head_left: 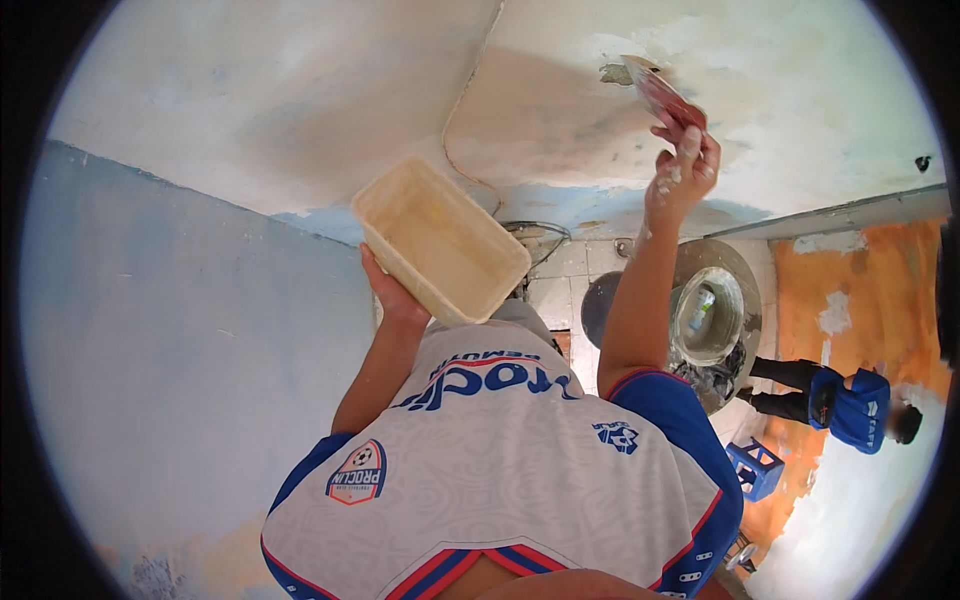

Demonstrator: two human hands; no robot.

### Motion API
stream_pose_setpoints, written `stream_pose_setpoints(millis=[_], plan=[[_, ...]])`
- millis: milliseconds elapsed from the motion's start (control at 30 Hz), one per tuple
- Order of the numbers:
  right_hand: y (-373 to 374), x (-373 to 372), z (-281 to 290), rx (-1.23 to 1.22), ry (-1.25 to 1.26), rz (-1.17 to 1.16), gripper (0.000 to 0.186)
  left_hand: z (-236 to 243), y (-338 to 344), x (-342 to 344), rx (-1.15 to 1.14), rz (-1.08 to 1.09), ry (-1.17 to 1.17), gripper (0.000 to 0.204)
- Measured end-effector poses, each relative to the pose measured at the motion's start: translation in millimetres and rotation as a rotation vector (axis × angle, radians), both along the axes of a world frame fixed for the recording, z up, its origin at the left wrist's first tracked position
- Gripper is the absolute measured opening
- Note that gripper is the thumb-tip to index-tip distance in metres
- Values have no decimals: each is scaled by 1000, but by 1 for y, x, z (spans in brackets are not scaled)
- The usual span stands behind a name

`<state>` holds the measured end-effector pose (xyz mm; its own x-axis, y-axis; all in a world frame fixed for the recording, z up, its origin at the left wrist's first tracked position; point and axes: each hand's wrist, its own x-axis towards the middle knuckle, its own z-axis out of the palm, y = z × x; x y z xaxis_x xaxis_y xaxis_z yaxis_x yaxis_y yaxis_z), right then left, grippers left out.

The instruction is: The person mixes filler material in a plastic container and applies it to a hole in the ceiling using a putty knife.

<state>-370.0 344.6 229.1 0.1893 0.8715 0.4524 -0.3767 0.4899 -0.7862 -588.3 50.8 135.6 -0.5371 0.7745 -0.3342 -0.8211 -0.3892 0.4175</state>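
My left hand [392, 290] grips a cream-coloured rectangular plastic tub [372, 214] by its near left side, tilted so that its inside shows. A pale smear coats the tub's bottom. Up at the right, my right hand [685, 170] is closed around a putty knife [668, 98] with a reddish handle part; white spots of filler dot the hand. The blade's tip is at a dark, rough hole [614, 75] in the patchy white wall [560, 130]; whether it touches the wall I cannot tell.
A thin cable [462, 95] runs down the wall. A round grey table [748, 300] at the right bears a bucket [683, 345] with a bottle in it. Beyond are a blue plastic stool [755, 468] and a person in a blue shirt [848, 408]. A bluish wall [190, 330] stands left.
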Motion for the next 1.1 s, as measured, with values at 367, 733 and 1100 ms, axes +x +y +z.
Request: stream_pose_setpoints(millis=[367, 733, 1100], plan=[[-8, -23, 28, 19, -41, -8, 16, 4, 3, 5, 31, 7, 6, 73], [0, -43, 31, -82, -197, -23, 20, 10, 16, -5, 69, 27, 20, 73], [-46, -8, 15, 158, -88, 343, 60, 39, 39, -15, 175, 92, 198, 76]])
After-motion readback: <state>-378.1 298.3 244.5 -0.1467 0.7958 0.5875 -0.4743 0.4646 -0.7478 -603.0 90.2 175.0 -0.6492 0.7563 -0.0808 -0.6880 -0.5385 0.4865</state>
